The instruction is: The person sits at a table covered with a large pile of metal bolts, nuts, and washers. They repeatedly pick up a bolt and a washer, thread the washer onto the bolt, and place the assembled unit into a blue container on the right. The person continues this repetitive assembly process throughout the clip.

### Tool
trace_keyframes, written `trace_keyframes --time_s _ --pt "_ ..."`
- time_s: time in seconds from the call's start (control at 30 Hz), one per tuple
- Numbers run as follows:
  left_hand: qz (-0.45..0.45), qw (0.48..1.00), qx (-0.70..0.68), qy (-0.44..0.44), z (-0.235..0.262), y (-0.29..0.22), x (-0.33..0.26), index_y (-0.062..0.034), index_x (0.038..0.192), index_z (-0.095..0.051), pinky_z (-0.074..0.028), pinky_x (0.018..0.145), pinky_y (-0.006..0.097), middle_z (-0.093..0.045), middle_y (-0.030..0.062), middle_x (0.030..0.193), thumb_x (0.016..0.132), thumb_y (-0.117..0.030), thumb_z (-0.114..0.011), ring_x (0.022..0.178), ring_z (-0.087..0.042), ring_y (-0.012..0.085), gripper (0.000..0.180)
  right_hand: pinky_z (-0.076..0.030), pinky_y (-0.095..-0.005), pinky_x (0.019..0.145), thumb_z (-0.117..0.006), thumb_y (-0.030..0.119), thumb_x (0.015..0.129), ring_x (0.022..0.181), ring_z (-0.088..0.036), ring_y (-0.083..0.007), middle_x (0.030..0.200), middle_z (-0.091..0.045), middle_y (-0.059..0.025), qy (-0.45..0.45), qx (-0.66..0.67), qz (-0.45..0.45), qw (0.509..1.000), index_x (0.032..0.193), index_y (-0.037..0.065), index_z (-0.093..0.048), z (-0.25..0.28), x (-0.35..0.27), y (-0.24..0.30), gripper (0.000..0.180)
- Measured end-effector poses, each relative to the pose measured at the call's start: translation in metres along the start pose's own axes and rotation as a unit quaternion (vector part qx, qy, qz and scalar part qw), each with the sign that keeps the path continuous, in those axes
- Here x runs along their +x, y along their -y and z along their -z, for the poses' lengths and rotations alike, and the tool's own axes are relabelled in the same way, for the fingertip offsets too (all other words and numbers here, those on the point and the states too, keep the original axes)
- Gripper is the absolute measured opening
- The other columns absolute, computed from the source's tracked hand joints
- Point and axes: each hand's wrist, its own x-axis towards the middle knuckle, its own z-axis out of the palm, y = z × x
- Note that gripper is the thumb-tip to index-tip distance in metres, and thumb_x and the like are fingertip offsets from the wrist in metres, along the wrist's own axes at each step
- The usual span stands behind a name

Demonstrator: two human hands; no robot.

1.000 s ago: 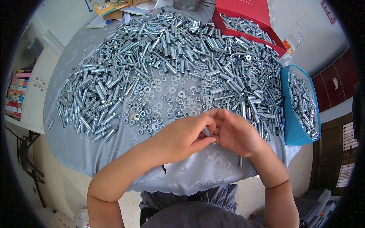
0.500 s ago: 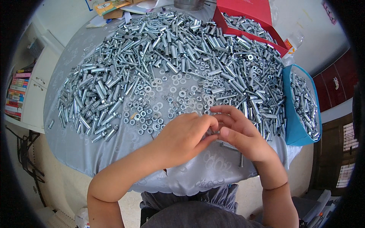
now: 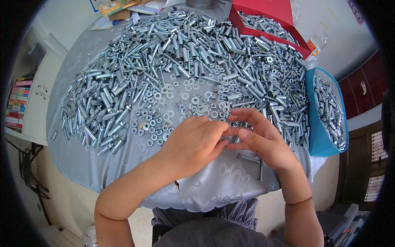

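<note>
The left grip (image 3: 194, 138) is bent into a pinch, thumb closed toward the fingers, on a small metal piece (image 3: 226, 138) of which only a sliver shows; its kind is too hidden to tell. The right grip (image 3: 265, 143) is half curled, its forefinger raised away from the thumb and its other fingertips reaching to the left one's; I cannot tell whether it has hold of anything. The metal piece lies between the two, at the left fingertips, above the near part of the surface (image 3: 210, 193).

Just under the right palm lie a short bolt (image 3: 249, 159) and a longer bolt (image 3: 261, 169), the longer one pointing to the near edge. Beyond the left knuckles, toward the middle, are loose nuts (image 3: 153, 131) and flat washers (image 3: 195, 99). A heap of metal tubes (image 3: 193, 57) spreads toward the far edge, and bolts with sleeves (image 3: 105, 99) cover the left side. A red box (image 3: 263, 11) stands at the far right, and a blue bin (image 3: 320, 140) at the right edge; both hold metal parts.
</note>
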Motion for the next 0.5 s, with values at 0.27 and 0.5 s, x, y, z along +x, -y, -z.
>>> trace_keyframes --time_s 0.27,0.5 --pt "-0.033 0.999 0.022 0.011 -0.002 0.004 -0.002 -0.0066 0.095 -0.054 -0.042 0.067 0.035 -0.060 0.0031 0.082 0.069 -0.014 -0.070 0.075 -0.056 0.0229 0.031 -0.044 -0.0310 0.084 -0.053 0.022 0.090 0.105 -0.049 -0.0181 0.121 -0.040 -0.0119 0.021 -0.021 0.014 0.999 0.128 0.002 -0.032 0.000 0.004 -0.011 0.048" --pt "-0.019 0.999 -0.033 -0.021 -0.003 0.001 -0.004 -0.0089 0.090 -0.059 -0.043 0.066 0.034 -0.059 0.0024 0.080 0.066 -0.019 -0.074 0.075 -0.056 0.0220 0.031 -0.045 -0.0310 0.081 -0.046 0.049 0.087 0.106 -0.050 -0.0200 0.121 -0.044 -0.0135 0.013 -0.096 0.048 0.994 0.129 0.002 -0.033 -0.008 0.001 -0.005 0.064"
